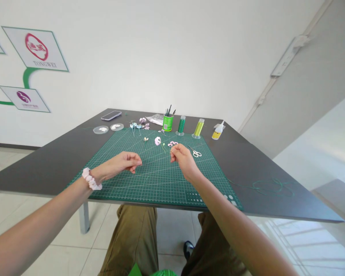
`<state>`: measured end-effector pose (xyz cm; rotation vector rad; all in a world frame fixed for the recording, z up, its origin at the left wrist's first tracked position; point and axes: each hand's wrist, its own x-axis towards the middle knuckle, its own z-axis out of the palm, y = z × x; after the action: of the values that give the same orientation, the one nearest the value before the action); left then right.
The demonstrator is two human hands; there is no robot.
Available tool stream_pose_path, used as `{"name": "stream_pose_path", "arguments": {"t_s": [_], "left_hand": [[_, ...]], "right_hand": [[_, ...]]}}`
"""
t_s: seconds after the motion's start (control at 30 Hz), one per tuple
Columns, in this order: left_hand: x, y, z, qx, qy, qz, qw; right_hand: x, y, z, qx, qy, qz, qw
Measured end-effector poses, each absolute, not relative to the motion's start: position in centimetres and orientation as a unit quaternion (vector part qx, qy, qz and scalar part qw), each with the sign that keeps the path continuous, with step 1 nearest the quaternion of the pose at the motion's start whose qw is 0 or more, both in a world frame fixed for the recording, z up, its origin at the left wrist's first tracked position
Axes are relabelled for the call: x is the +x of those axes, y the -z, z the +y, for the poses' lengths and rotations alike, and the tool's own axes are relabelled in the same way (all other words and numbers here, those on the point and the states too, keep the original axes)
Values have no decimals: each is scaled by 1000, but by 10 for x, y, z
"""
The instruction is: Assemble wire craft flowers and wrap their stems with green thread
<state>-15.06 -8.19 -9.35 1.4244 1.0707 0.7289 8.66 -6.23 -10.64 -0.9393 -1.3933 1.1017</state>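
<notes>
Over the left half of the green cutting mat [155,184], my left hand [128,161] is closed, thumb against the curled fingers. To its right, my right hand [184,158] pinches its fingertips together. Anything held in either hand is too fine to make out. Just beyond my right hand lie small pink-and-purple petal pieces [173,143]. A pale pink flower on a green stem [158,141] rests between and beyond the hands, with a small cream flower [145,139] to its left. White-handled scissors [196,153] lie to the right of my right hand.
At the back stand a green can of tools [168,122], a dark green spool [181,125], a yellow-green spool [199,128] and a glue bottle [217,131]. Blue flowers [136,125], shallow dishes [101,130] and a phone [111,115] lie back left. Loose green thread [273,187] lies right.
</notes>
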Motion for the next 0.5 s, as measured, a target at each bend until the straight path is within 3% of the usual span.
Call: {"name": "stream_pose_path", "arguments": {"t_s": [0.17,0.5], "left_hand": [[-181,99,-65,545,-417,522,506],[-253,85,-17,406,-564,572,435]], "right_hand": [[79,109,-55,-427,-530,-461,570],[29,132,-27,-499,-590,-367,518]]}}
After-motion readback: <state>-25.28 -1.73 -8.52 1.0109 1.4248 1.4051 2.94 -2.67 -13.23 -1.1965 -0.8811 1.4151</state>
